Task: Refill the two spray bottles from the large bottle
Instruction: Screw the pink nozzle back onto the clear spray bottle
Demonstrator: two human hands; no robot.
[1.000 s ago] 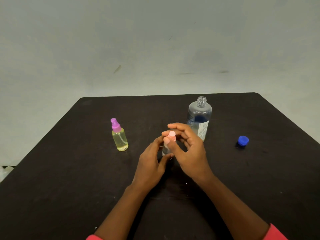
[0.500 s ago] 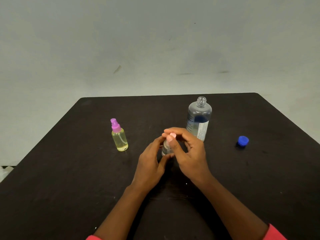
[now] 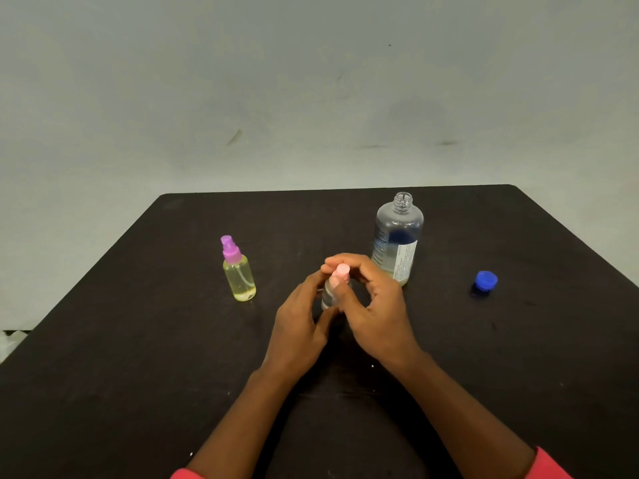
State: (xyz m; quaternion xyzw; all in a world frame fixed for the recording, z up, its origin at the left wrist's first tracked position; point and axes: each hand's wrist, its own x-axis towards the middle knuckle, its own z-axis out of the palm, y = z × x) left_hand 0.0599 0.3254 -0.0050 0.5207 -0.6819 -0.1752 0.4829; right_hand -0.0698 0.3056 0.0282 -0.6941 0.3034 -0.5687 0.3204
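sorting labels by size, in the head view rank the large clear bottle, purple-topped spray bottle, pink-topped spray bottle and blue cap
1. large clear bottle
2. purple-topped spray bottle
2 or 3. pink-topped spray bottle: left hand and right hand hide most of it, so unsure
4. blue cap

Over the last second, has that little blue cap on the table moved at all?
No. The blue cap sits in the same spot, with the same gap to the right of the open large bottle, which also stands unmoved.

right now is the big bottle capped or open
Open: the large bottle shows a bare neck, and a blue cap lies apart on the table.
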